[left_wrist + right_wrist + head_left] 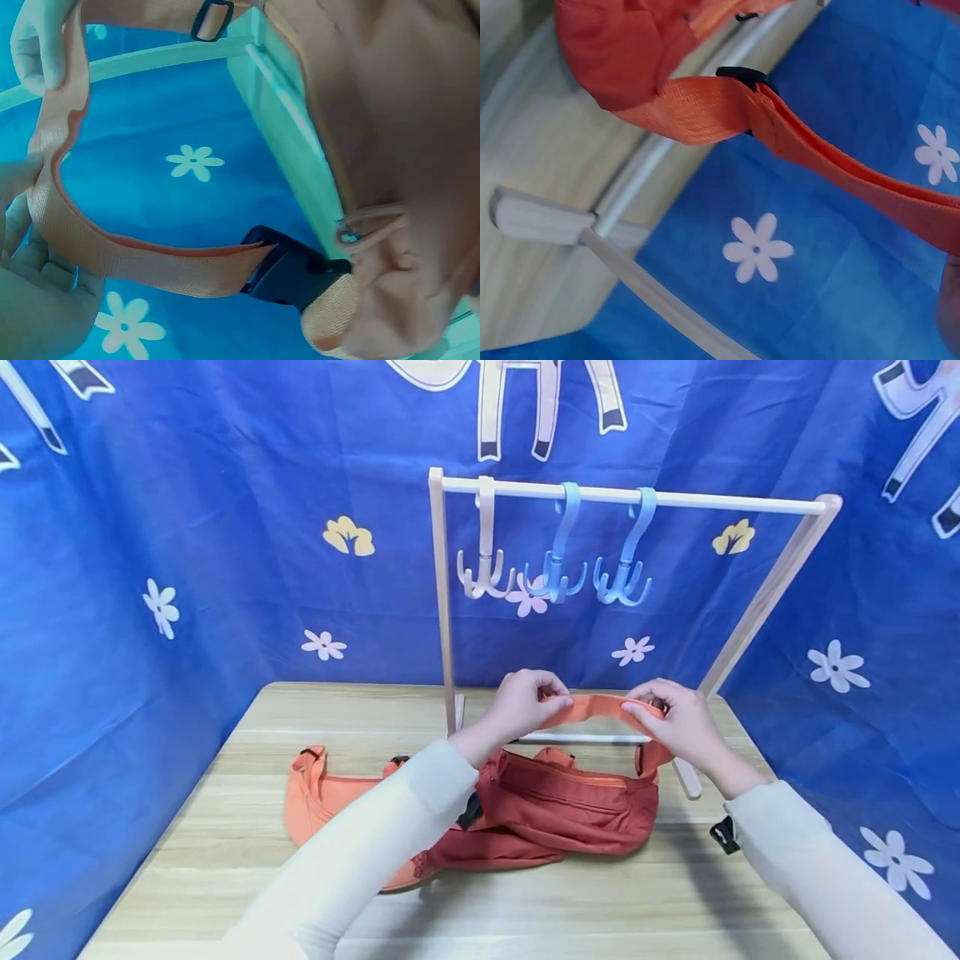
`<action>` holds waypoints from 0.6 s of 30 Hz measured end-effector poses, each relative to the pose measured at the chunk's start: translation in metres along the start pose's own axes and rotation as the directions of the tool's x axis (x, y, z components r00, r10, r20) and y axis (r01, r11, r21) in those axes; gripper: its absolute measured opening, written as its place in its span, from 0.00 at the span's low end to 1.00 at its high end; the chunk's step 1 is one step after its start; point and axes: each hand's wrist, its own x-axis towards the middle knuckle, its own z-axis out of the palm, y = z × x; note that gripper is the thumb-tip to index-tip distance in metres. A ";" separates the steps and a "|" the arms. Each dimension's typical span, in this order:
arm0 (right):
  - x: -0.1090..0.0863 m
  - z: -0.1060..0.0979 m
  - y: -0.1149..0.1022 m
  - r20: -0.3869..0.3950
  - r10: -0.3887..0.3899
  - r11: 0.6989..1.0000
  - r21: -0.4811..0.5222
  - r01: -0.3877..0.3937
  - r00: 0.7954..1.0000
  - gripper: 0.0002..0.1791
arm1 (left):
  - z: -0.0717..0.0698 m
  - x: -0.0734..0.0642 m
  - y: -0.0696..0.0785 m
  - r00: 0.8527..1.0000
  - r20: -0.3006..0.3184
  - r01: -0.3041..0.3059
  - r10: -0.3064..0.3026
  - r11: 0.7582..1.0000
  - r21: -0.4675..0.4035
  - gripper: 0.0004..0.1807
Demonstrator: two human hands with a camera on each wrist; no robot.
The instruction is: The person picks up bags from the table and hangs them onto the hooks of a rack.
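A red waist bag [570, 802] has its orange strap [596, 705] raised in an arch above it, between both hands. My left hand [525, 703] pinches the strap's left part between thumb and fingers. At the right of the arch, my right hand [678, 720] pinches the same strap. A black buckle [281, 270] joins the strap to one end of the bag in the left wrist view. Toward the other end, the strap runs through a black slide adjuster [744, 76] in the right wrist view. Only a sliver of the right hand [951, 307] shows there.
An orange bag [345, 789] lies left of the red one, partly behind my left sleeve. Behind them stands a rack [690, 500] carrying a whitish hook [486, 539] and two blue hooks [568, 539]. A loose black buckle [724, 835] is beside my right sleeve.
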 end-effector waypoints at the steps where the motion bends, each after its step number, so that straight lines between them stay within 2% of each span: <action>1: 0.003 -0.002 -0.001 -0.007 0.008 1.000 -0.011 -0.008 1.000 0.06 | -0.002 0.002 0.003 1.000 -0.004 0.003 -0.003 1.000 0.000 0.04; 5: 0.014 -0.013 -0.008 -0.026 0.036 0.998 -0.054 -0.037 0.999 0.03 | -0.009 0.008 0.015 1.000 -0.014 0.013 -0.013 1.000 -0.015 0.04; 12: 0.033 -0.033 -0.020 -0.075 0.024 0.996 -0.086 -0.030 0.997 0.04 | -0.020 0.021 0.034 0.998 -0.058 0.016 -0.017 1.000 -0.011 0.04; 18: 0.045 -0.050 -0.029 -0.078 0.097 0.990 -0.098 -0.105 0.992 0.07 | -0.025 0.027 0.049 0.996 -0.085 -0.004 -0.001 0.999 -0.053 0.05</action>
